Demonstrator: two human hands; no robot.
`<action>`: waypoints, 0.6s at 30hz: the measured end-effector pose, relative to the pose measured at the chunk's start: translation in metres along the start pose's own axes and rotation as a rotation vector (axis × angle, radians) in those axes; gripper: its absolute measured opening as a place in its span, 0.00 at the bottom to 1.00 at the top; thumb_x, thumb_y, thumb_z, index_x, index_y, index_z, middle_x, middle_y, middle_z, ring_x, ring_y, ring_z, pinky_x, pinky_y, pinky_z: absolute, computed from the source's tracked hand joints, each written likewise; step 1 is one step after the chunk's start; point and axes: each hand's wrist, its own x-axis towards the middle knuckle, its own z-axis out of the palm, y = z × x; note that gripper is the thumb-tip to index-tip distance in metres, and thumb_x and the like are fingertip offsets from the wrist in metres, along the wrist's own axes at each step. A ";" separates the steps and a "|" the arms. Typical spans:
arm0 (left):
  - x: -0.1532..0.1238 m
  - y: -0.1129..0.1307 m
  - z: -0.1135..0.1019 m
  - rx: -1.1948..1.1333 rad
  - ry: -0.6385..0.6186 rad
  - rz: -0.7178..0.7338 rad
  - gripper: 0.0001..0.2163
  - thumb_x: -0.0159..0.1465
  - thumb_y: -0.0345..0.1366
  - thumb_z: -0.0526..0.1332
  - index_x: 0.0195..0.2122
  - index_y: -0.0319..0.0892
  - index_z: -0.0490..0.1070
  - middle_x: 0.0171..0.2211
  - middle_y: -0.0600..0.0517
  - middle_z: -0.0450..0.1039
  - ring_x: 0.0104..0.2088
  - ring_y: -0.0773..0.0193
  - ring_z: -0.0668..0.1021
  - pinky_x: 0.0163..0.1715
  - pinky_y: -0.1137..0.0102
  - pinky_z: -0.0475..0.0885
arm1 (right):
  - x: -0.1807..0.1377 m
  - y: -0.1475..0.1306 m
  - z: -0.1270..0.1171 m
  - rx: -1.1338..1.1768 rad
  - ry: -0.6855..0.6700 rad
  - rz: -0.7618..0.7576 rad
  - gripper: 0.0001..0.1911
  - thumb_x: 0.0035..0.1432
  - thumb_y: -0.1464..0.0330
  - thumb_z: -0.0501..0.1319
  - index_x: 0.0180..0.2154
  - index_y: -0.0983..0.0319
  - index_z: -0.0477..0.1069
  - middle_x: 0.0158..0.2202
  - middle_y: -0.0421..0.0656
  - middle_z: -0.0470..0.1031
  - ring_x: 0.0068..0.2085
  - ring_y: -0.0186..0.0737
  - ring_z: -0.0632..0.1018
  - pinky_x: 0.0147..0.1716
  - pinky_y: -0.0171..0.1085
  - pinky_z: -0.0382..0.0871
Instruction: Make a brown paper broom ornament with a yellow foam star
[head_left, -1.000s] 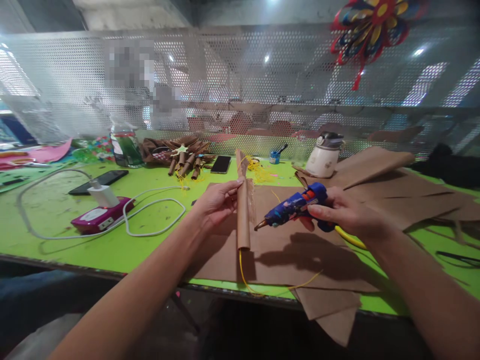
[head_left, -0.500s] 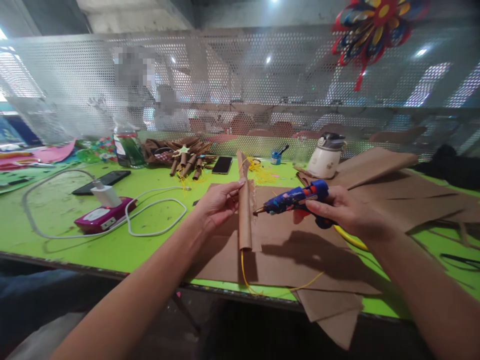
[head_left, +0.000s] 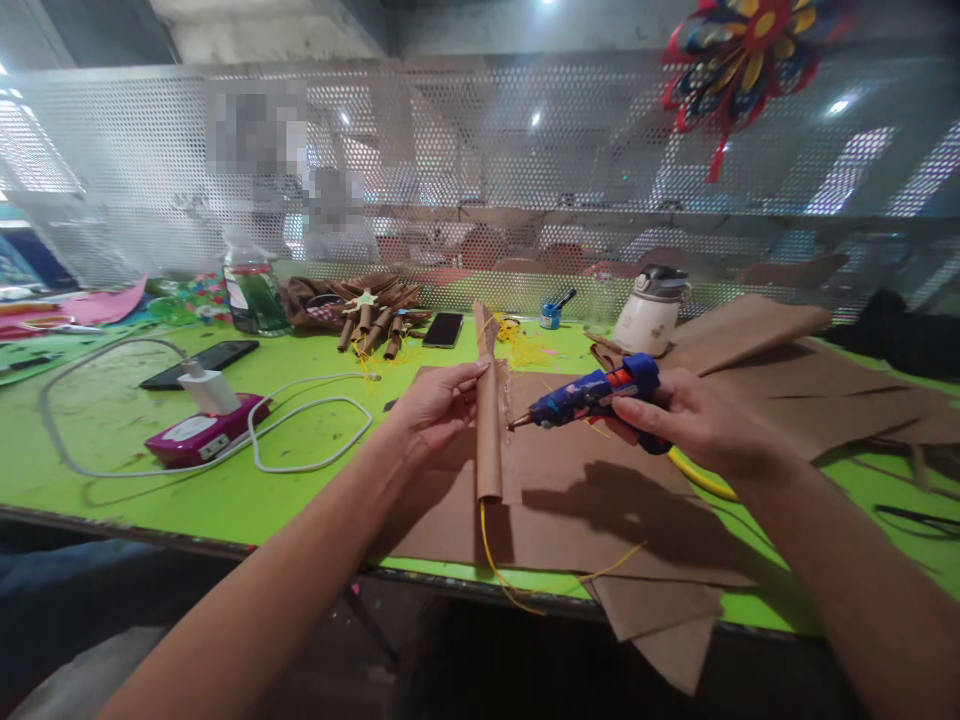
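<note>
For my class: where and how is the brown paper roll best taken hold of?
I'd judge by the upper part of the brown paper roll, from the left, between thumb and fingers, as the left hand has it. That side is smoothly rounded; on the right, a flat flap bears a glossy streak, with the blue glue gun pointed towards it.

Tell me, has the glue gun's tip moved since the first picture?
Yes, the glue gun's tip has moved forward, closer to the still phone beyond the left hand.
</note>
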 end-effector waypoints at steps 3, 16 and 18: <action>-0.001 0.001 0.001 -0.012 -0.012 0.007 0.04 0.57 0.27 0.62 0.33 0.33 0.75 0.31 0.44 0.77 0.27 0.64 0.78 0.30 0.69 0.75 | 0.000 -0.001 0.000 -0.005 0.008 0.000 0.21 0.58 0.53 0.57 0.24 0.64 0.68 0.21 0.40 0.63 0.22 0.30 0.62 0.18 0.32 0.52; -0.003 0.002 0.004 0.015 0.038 -0.003 0.04 0.57 0.26 0.61 0.31 0.33 0.75 0.27 0.45 0.76 0.25 0.65 0.77 0.28 0.70 0.74 | 0.001 -0.002 0.001 0.027 0.000 -0.012 0.21 0.57 0.53 0.58 0.24 0.63 0.68 0.19 0.39 0.63 0.22 0.30 0.62 0.18 0.32 0.53; -0.003 0.002 0.003 0.007 0.026 -0.005 0.04 0.57 0.26 0.61 0.31 0.33 0.75 0.27 0.46 0.76 0.25 0.65 0.77 0.29 0.71 0.74 | 0.000 -0.002 0.001 0.043 -0.032 -0.021 0.20 0.57 0.53 0.59 0.25 0.64 0.69 0.20 0.39 0.63 0.22 0.31 0.63 0.19 0.32 0.54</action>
